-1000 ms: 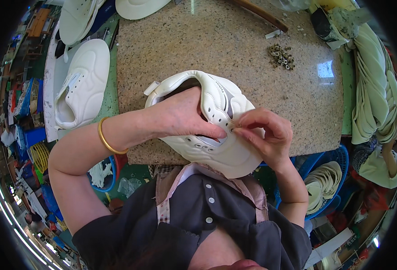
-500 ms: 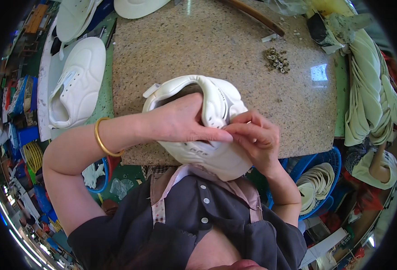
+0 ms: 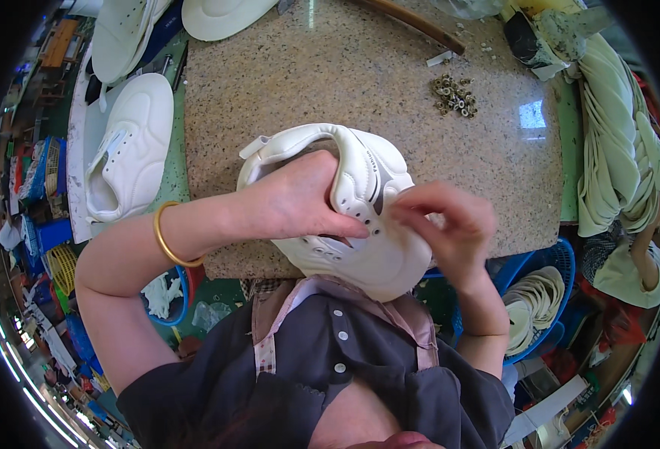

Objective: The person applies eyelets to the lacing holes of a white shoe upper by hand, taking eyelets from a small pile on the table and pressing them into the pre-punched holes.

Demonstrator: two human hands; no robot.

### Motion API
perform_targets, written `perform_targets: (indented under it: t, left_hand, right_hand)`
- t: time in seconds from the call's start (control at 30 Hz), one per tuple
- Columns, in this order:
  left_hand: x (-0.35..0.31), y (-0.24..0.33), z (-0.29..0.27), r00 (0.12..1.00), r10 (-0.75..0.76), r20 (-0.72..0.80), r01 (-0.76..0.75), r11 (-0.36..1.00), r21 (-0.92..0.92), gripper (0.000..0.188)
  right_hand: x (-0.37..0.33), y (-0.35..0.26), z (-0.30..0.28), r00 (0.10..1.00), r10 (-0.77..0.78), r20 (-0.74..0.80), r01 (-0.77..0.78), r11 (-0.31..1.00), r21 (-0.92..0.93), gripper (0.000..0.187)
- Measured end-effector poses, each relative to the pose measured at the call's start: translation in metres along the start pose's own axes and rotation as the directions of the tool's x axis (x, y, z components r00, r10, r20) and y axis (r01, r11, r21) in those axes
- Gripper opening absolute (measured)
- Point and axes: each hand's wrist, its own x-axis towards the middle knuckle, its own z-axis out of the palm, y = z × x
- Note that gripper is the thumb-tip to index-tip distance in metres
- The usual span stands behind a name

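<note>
Your left hand (image 3: 300, 206) grips a white shoe (image 3: 393, 266) at the 6 o'clock edge of the stone tabletop (image 3: 270, 82), where a slackened hold could let it slip, while your right hand (image 3: 456, 224) sits loosely curled, contents unclear, at the shoe's 3 o'clock.

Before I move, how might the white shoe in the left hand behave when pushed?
The white shoe would probably flex, since its padded collar curves softly around the left hand. It is likely light for its size, as it looks hollow inside. Its smooth-looking surface might be somewhat slippery.
</note>
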Motion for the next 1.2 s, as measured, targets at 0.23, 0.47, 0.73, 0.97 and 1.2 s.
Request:
perform_targets:
  t: [0.23,0.47,0.73,0.97,1.2]
  left_hand:
    - [0.004,-0.003,-0.004,0.982,0.149,0.116,-0.163,0.979,0.125,0.042]
    - [-0.005,-0.005,0.0,1.0,0.0,0.028,-0.006,0.977,0.215,0.024]
    - [-0.005,0.005,-0.001,0.995,0.094,-0.045,-0.088,0.989,0.121,0.028]
    - [-0.006,0.004,-0.003,1.0,0.021,0.021,-0.019,0.994,-0.106,0.029]
    - [-0.003,0.008,-0.004,0.998,-0.044,0.05,0.047,0.996,-0.08,0.031]
  right_hand:
    - [-0.002,0.006,0.013,0.971,-0.202,0.124,0.224,0.955,-0.195,0.026]
    - [0.009,0.013,-0.015,0.992,0.071,-0.105,-0.082,0.991,-0.107,0.018]
    - [0.042,0.062,-0.07,0.973,-0.121,-0.194,-0.052,0.708,-0.705,0.012]
    - [0.011,0.004,-0.022,0.988,0.145,-0.054,-0.133,0.973,0.188,0.009]
    - [0.003,0.008,0.017,0.989,-0.142,0.046,0.143,0.989,-0.032,0.02]
